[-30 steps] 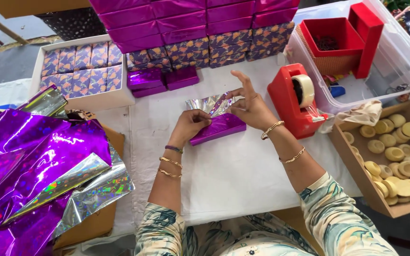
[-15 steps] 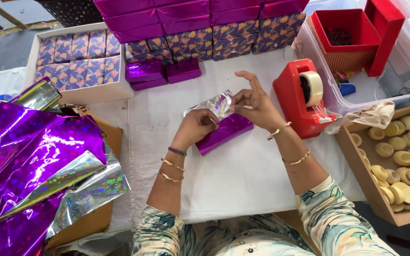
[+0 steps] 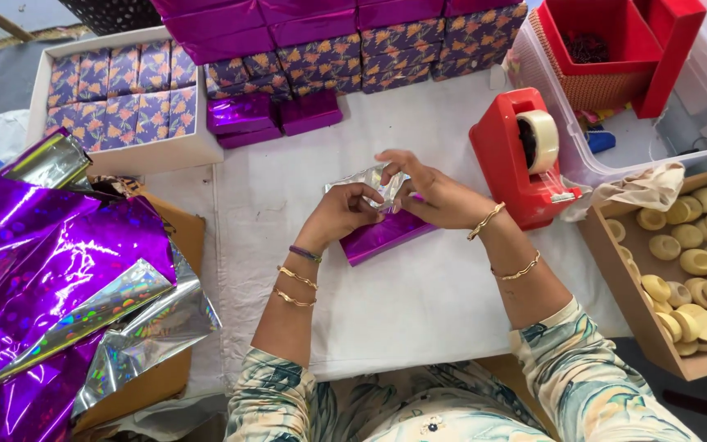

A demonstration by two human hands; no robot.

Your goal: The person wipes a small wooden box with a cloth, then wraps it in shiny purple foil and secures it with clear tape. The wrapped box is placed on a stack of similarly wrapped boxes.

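Purple foil-wrapped box lies near the middle of the white counter, its silver foil flap raised at the far end. Left hand and right hand both pinch that flap, each grip closed on the foil. Red tape dispenser stands just right of the right hand; loose purple foil sheets lie at the counter's left edge.

Red tape dispenser, tray of round biscuits, stacked patterned boxes, purple foil sheets
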